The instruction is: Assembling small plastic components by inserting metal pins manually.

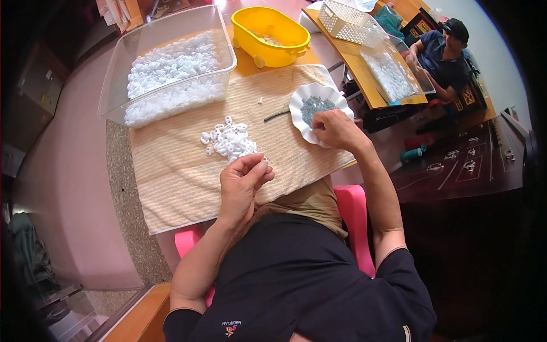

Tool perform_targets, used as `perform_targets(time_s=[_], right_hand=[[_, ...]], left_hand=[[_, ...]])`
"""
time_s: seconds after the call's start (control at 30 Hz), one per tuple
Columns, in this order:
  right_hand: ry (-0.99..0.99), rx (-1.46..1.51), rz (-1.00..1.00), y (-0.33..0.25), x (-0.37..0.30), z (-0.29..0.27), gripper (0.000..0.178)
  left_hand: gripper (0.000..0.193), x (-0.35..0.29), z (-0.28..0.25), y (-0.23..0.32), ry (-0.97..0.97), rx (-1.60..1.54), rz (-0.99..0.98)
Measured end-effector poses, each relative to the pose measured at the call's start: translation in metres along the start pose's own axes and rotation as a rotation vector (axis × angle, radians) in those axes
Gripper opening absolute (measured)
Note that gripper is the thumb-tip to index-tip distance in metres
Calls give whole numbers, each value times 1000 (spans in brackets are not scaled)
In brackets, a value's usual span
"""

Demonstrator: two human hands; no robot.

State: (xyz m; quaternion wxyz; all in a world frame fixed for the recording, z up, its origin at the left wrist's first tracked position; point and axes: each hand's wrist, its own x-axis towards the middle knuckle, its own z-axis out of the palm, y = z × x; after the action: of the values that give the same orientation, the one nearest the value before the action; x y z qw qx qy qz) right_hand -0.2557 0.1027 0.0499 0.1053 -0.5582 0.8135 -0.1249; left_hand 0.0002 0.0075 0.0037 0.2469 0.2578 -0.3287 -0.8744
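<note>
Between the thumb and fingertips of my left hand [244, 185] is a small white oval piece with holes [266, 161]. Just beyond that hand lies a loose pile of similar white oval pieces [231, 138] on the striped cloth. My right hand [337, 130] dips into a white scalloped dish [297, 106] at the right edge of the table. Its fingers are bent together over the small grey-blue bits [317, 106] in the dish; their tips are hidden, so what they pinch cannot be seen.
A beige striped cloth [176, 176] covers the table. Behind stand a clear bin [108, 94] of white pieces and a yellow tub [245, 45]. A thin dark rod [277, 116] and a tiny white bit [260, 100] lie near the dish. Another person [441, 60] sits at a table far right.
</note>
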Motion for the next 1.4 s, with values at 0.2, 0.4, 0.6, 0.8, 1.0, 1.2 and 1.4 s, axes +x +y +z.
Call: perform_targets(time_s=[0.2,0.4,0.6,0.8,1.0,1.2,1.4], right_hand=[[-12,57,-11,-1,-3,1,17],[-25,63,15,-3,-2,1,17],[-26,96,44,-4,-4,0,16],[-62,141,83,-6,-5,-5,16],[-1,92,-2,-2,-9,2,16],[33,65,-86,2,-15,5,15],[37,105,-54,3,-19,5,12]], left_hand=[[18,0,0,-1,-4,-10,-3],[18,1,1,-1,23,5,-20],[18,1,0,-1,18,-6,-21],[18,1,0,-2,9,-11,-17],[18,1,0,-4,6,-19,-17],[17,0,1,-5,15,1,-18],[17,0,1,-6,-4,3,-15]])
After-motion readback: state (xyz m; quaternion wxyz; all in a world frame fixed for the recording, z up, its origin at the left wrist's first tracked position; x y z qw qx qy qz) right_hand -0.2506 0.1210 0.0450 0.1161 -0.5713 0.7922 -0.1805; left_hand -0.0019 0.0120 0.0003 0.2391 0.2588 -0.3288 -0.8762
